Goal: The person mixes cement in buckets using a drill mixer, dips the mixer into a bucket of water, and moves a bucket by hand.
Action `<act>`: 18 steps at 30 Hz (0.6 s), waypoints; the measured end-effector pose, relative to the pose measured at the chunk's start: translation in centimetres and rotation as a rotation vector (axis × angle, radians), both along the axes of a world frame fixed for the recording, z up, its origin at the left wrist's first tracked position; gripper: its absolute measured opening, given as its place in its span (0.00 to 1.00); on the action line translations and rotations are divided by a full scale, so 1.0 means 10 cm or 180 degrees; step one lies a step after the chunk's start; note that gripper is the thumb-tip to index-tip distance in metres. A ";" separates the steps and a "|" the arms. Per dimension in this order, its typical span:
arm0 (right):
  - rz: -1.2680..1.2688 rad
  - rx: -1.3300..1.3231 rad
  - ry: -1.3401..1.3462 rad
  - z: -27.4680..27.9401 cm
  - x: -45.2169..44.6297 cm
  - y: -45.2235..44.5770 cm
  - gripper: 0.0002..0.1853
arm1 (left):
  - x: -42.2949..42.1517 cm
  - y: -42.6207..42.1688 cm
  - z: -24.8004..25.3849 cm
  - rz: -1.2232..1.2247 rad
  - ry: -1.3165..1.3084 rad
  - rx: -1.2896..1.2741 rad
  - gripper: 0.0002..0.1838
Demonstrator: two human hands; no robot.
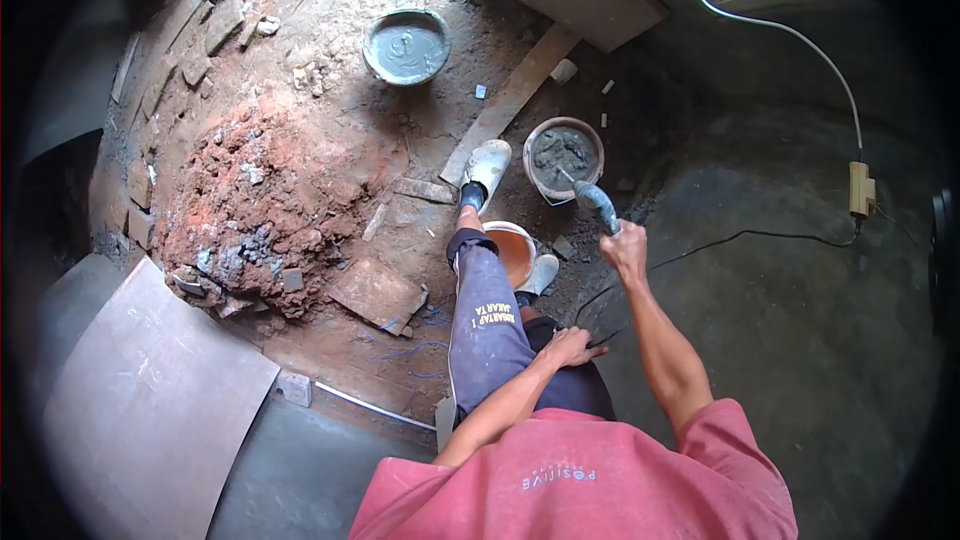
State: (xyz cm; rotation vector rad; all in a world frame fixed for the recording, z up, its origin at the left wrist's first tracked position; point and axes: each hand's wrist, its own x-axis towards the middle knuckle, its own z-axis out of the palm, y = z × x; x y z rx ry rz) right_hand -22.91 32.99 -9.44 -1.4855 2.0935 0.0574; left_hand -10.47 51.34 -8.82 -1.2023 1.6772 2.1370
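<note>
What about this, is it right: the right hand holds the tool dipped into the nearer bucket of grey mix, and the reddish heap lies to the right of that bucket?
Not quite: the reddish heap lies left of the nearer bucket, as the head view shows.

Right arm (668, 340) reaches forward, right hand (625, 246) closed tight; left arm (505, 405) bends inward, left hand (572, 348) low over a thigh (575, 387), fingers apparently curled
</note>
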 end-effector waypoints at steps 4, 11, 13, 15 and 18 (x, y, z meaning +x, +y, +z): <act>-0.0035 -0.0206 -0.0316 0.32 -0.18 -0.10 0.13 | 0.04 -0.11 0.00 0.0267 0.0083 -0.0286 0.35; -0.0123 -0.0253 -0.0489 1.33 -0.21 -0.26 0.12 | 0.00 -0.22 0.04 0.0478 0.0264 -0.0146 0.38; -0.0125 -0.0244 -0.0487 1.32 -0.19 -0.33 0.11 | 0.02 -0.26 0.05 0.0519 0.0241 -0.0154 0.38; 0.0319 -0.0375 -0.0427 1.06 -0.21 -0.45 0.11 | 0.02 -0.27 0.06 0.0555 0.0217 -0.0167 0.38; 0.0336 -0.0253 -0.0263 0.70 0.03 -0.67 0.11 | 0.04 -0.26 0.01 0.0839 0.0263 -0.0282 0.37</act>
